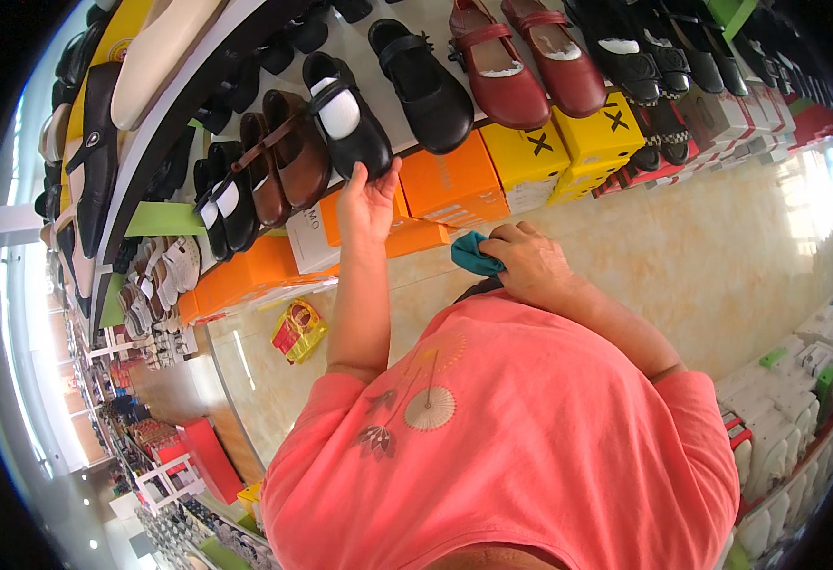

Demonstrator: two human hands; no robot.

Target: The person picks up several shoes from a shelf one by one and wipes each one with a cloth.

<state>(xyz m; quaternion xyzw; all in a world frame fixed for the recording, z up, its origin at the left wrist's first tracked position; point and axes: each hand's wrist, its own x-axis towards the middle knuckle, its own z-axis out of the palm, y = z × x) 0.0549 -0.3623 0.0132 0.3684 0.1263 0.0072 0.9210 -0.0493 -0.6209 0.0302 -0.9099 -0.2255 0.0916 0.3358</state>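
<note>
My left hand [368,203] is at the toe of a black strap shoe [363,146] on the display shelf, with thumb and fingers around the toe tip; white stuffing shows inside this shoe. To its right on the same shelf is another black strap shoe [434,107]. In front of my body, my right hand [530,260] holds a bunched teal cloth [475,254], lower than the shelf edge and apart from the shoes. Brown strap shoes [299,167] stand just left of the shoe that my left hand touches.
Red strap shoes [512,89] stand farther right on the shelf. Orange shoe boxes [452,178] and yellow shoe boxes [530,160] are stacked beneath it. A yellow and red plastic bag [300,331] lies on the tiled floor [623,235]. White boxes [765,413] are at the lower right.
</note>
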